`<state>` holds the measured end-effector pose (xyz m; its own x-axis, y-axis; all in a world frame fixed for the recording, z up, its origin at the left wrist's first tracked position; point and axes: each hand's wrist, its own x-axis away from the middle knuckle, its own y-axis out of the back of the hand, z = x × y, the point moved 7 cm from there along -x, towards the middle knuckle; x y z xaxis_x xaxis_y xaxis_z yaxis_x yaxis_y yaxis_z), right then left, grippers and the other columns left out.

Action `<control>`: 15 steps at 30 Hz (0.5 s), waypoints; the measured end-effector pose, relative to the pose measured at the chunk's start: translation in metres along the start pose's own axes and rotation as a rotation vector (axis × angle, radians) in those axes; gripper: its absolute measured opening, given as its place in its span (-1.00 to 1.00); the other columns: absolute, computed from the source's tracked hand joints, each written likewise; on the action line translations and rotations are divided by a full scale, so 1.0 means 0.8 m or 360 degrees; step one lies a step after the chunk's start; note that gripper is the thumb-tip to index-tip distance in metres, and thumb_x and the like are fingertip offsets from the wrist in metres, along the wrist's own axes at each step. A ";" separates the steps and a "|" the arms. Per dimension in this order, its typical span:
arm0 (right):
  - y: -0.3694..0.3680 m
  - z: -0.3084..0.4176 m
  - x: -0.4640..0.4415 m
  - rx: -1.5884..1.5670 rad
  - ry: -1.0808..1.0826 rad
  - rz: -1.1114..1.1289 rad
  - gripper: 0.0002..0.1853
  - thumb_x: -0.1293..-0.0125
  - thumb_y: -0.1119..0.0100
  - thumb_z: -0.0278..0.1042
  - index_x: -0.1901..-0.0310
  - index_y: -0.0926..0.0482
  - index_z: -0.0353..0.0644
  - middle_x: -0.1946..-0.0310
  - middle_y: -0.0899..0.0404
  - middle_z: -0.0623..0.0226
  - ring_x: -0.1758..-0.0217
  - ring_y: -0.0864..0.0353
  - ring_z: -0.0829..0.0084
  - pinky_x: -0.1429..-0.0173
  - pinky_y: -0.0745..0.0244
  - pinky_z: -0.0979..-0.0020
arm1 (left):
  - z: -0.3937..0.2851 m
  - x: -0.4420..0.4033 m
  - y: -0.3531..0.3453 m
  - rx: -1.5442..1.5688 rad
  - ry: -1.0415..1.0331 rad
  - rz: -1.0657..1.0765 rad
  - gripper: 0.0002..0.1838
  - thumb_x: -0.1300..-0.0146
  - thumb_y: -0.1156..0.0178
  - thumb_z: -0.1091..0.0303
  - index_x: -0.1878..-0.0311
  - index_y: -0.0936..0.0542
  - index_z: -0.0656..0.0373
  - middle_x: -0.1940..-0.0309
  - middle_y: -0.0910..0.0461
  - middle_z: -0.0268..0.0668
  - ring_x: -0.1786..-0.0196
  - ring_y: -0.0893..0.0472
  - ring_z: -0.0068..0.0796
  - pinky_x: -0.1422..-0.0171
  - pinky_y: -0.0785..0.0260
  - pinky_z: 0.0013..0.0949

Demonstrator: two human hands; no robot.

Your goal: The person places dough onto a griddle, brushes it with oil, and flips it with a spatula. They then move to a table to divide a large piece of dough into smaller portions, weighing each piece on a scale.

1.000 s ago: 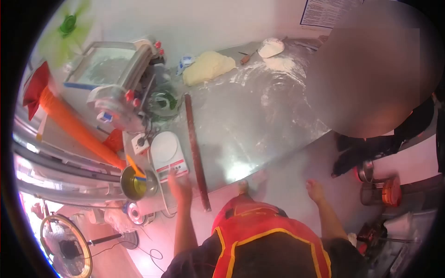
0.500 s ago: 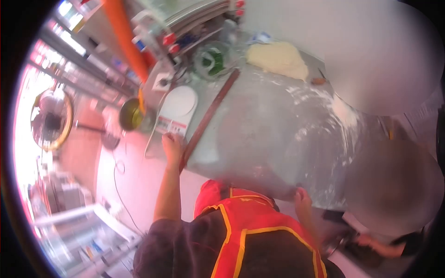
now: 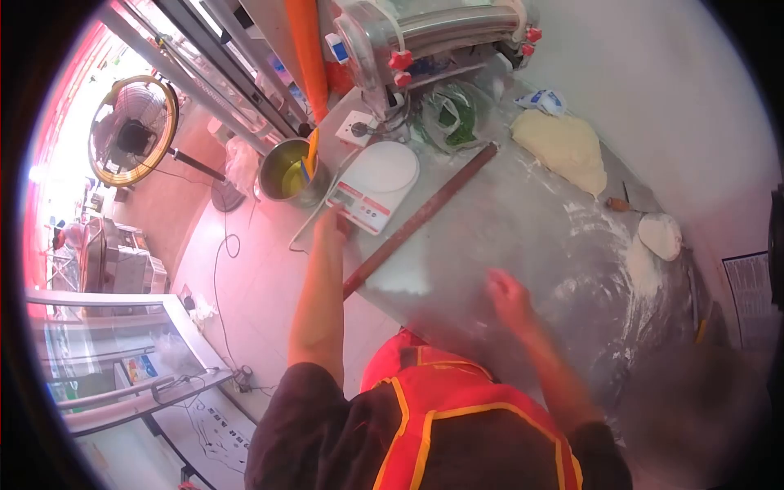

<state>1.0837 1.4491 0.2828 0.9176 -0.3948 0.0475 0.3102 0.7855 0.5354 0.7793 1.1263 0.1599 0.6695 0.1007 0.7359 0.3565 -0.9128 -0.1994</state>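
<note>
Surface (image 3: 465,245): metal, wide, streaked with white powder along its right part.

Roller machine (image 3: 445,34): at the far left end of the surface, red knobs at its sides.

Standing fan (image 3: 133,135): on the floor, well apart from the surface.

Red-brown stick (image 3: 425,214): lies diagonally across the surface, just right of the scale; its near end reaches the edge by the left forearm.

Dough (image 3: 562,151): one pale mass, at the far edge by the wall, a blue-and-white packet (image 3: 542,102) just behind it.

Scale (image 3: 377,188): on the surface, between pot and stick, its round plate upward and its button panel toward the person.

Plastic bag (image 3: 447,116): green contents, in front of the machine, near the stick's far end.

Metal pot (image 3: 287,173): left of the scale, yellowish contents, an orange-handled utensil (image 3: 311,155) leaning in it.

Left hand (image 3: 337,222): at the scale's near left corner, fingers bent; whether the grip pinches the corner or only lies against it, cannot tell.

Right hand (image 3: 510,300): above the surface, well apart from the scale, fingers partly curled; blurred, so how far the grip is closed, cannot tell.

White round item (image 3: 660,237): right of the dough, beside the loose powder.

Socket block (image 3: 357,129): between pot and bag, plug inserted.

Wooden-handled tool (image 3: 619,204): between dough and white round item.
</note>
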 end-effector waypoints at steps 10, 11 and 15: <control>-0.057 0.065 -0.042 -0.0303 -0.0116 0.0208 -0.69 -0.33 -0.05 -0.27 -0.03 -0.49 -0.25 0.18 -0.63 0.17 0.17 -0.64 0.35 0.05 -0.50 0.40 | -0.003 0.148 -0.022 -0.0050 -0.0472 0.0754 -0.73 -0.34 -0.05 0.40 -0.09 -0.43 0.18 0.08 -0.56 -0.24 0.08 -0.57 -0.45 0.06 -0.46 -0.38; -0.056 0.048 -0.030 -0.0359 -0.0259 0.0247 -0.68 -0.33 -0.06 -0.27 -0.03 -0.48 -0.27 0.15 -0.62 0.16 0.13 -0.62 0.36 0.02 -0.49 0.38 | 0.014 0.172 -0.022 -0.0006 -0.0261 0.0883 -0.72 -0.34 -0.04 0.41 -0.10 -0.43 0.18 0.07 -0.56 -0.27 0.06 -0.58 -0.46 0.02 -0.46 -0.39; -0.045 0.019 0.011 -0.0573 -0.0585 0.0400 -0.63 -0.30 -0.10 -0.28 -0.06 -0.44 -0.33 0.05 -0.57 0.17 0.02 -0.56 0.39 -0.07 -0.44 0.37 | 0.115 0.227 -0.023 0.0001 0.0142 0.1091 -0.75 -0.34 -0.03 0.43 -0.07 -0.44 0.16 0.04 -0.56 -0.34 0.04 -0.58 -0.46 -0.05 -0.45 -0.36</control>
<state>1.0764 1.4100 0.2770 0.8472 -0.2641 0.4610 0.2179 0.9641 0.1518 0.9546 1.1979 0.2375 0.6875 -0.5323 0.4940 -0.1280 -0.7584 -0.6391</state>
